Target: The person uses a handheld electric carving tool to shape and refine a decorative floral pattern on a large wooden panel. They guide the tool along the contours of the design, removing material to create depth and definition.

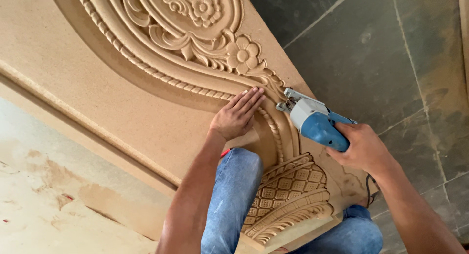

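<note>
Head view: our left hand [236,118] lies flat, fingers straight, on the tan carved wooden panel [146,107]. Right hand [362,149] is wrapped tight round the blue-grey handheld power saw [315,121] at the panel's edge.

Big carved board [122,88] lying across the knees [234,185], over the stone floor [391,53]. Left hand [237,118] flat on the board, just left of the power saw [315,121]. Right hand [364,149] wrapped around the saw's back end. Saw's front touching the board's right edge. Dusty ground [44,195] on the left, below the board.
</note>
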